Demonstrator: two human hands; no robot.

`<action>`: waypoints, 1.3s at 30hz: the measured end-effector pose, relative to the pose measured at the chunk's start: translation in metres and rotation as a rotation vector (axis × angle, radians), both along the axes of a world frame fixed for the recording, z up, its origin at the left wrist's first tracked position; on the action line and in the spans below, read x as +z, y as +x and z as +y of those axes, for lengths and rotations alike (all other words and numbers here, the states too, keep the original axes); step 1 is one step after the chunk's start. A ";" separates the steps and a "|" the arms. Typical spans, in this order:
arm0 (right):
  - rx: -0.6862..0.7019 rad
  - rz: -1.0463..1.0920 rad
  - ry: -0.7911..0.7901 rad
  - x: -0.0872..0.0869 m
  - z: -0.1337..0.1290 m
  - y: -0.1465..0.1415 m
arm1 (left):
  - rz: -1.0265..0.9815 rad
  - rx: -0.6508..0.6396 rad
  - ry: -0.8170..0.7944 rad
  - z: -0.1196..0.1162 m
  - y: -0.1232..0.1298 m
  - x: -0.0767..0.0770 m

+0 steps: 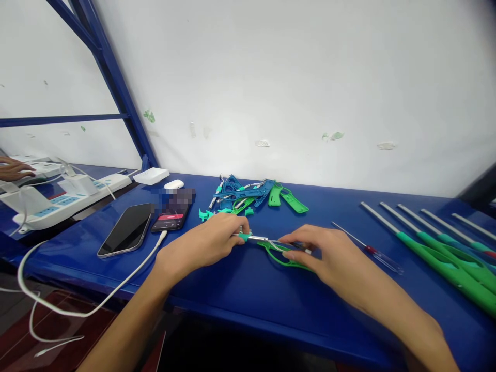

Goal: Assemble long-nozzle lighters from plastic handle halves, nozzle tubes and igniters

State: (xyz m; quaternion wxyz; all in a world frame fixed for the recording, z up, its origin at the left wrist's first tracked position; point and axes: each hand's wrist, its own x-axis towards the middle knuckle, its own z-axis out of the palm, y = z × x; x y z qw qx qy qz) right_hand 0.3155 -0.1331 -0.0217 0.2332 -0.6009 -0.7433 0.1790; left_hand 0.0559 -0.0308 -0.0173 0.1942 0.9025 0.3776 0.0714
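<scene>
My left hand (217, 235) is closed, pinching a short metal tube with a teal collar (257, 238), which looks like the inside of a long-neck lighter. At the tube's other end, the thumb and fingers of my right hand (329, 252) close on a greyish inner part that they mostly hide. Thin pale wires run between the two hands. Beneath my right fingers lies an open green handle shell (284, 262), partly covered. To the right rests a screwdriver (372, 250) with a clear and red handle.
Blue handle shells (248, 194) and metal tubes lie heaped near the wall, beside green shell pieces (293, 200). Several long-neck lighters (437, 263) line the right side. Two phones (127, 230), a white cable (96, 310) and a power strip (50, 209) occupy the left; another person's hand (14, 169) shows beyond.
</scene>
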 end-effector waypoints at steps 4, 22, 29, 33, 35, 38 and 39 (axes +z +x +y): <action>0.002 -0.023 -0.016 -0.007 0.002 0.003 | 0.015 0.013 0.015 0.000 0.001 -0.002; -0.006 0.001 -0.118 -0.002 0.002 0.004 | 0.049 -0.062 0.063 -0.015 -0.003 0.010; 0.006 0.053 -0.163 -0.002 -0.002 0.012 | 0.053 -0.100 0.098 -0.022 0.005 0.014; 0.021 0.062 -0.182 0.000 -0.004 0.018 | 0.044 -0.117 0.131 -0.027 0.009 0.015; 0.025 0.061 -0.177 0.000 -0.004 0.020 | 0.041 -0.120 0.124 -0.029 0.010 0.014; 0.030 0.058 -0.168 0.001 -0.004 0.021 | 0.050 -0.116 0.089 -0.030 0.012 0.013; 0.029 0.059 -0.166 0.001 -0.004 0.021 | 0.056 -0.110 0.077 -0.031 0.013 0.013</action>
